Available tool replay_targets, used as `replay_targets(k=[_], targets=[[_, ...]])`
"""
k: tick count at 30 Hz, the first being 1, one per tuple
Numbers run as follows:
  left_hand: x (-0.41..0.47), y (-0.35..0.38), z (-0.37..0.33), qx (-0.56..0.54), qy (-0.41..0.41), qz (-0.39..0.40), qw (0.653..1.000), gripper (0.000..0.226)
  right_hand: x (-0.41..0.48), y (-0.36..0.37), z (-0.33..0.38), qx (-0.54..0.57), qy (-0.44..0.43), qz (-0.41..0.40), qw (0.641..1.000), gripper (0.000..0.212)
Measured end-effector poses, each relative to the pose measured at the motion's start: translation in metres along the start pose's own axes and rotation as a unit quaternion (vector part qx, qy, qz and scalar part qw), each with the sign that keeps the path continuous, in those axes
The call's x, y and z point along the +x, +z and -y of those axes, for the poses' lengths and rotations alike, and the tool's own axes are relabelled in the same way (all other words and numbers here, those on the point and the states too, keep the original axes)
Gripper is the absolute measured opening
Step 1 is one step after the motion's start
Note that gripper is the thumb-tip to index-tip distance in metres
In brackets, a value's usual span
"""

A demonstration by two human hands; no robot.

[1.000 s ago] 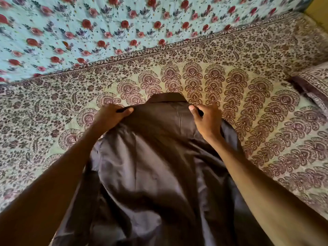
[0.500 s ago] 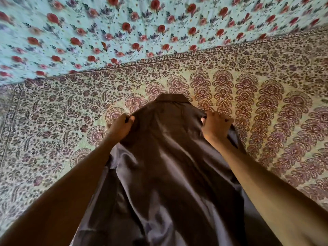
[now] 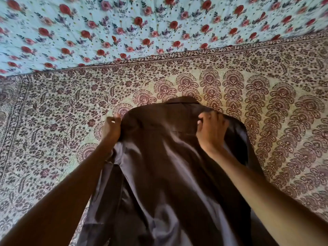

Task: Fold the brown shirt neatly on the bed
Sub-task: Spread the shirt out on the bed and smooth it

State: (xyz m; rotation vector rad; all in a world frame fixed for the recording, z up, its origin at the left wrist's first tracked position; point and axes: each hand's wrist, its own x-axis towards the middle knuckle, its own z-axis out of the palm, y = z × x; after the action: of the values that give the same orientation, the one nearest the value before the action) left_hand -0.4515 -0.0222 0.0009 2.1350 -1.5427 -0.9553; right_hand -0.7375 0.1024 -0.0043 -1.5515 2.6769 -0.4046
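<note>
Your left hand [image 3: 111,129] and right hand [image 3: 211,129], fingers clenched on the brown shirt [image 3: 168,174], have carried its shoulders toward twelve o'clock across the bed [image 3: 53,121]; seemingly laying it flat.

The brown shirt [image 3: 170,174] is a plain, dark brown garment with a faint sheen, back side up; its collar [image 3: 182,101] points to the far side, just above the shoulders; the shoulder line is bunched and raised off the bed [image 3: 53,112], which is covered by a cream spread printed in maroon; the body runs toward the viewer in long, loose creases, unfolded.
</note>
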Motion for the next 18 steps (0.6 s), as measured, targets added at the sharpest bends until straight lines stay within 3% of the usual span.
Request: replay_targets(k=[2,5,10,16,18], targets=[[-0.009,-0.002,0.025,0.023,0.008,0.009,1.0,0.044,-0.028,0.009,0.022,0.063,-0.009,0.076,0.995,0.029],[-0.026,-0.004,0.039,0.055,0.029,0.049,0.997,0.039,-0.056,0.026,0.047,0.048,-0.006,0.184,0.982,0.061],[-0.032,-0.014,0.041,0.06,0.096,0.115,0.987,0.033,-0.065,0.045,0.054,0.026,-0.004,0.211,0.977,0.075],[-0.007,-0.051,0.054,0.135,-0.03,-0.012,0.99,0.034,-0.058,0.045,0.046,0.022,-0.016,0.235,0.972,0.074],[-0.021,-0.051,0.051,0.151,-0.02,-0.067,0.986,0.031,-0.058,0.043,0.045,0.022,-0.024,0.235,0.971,0.074]])
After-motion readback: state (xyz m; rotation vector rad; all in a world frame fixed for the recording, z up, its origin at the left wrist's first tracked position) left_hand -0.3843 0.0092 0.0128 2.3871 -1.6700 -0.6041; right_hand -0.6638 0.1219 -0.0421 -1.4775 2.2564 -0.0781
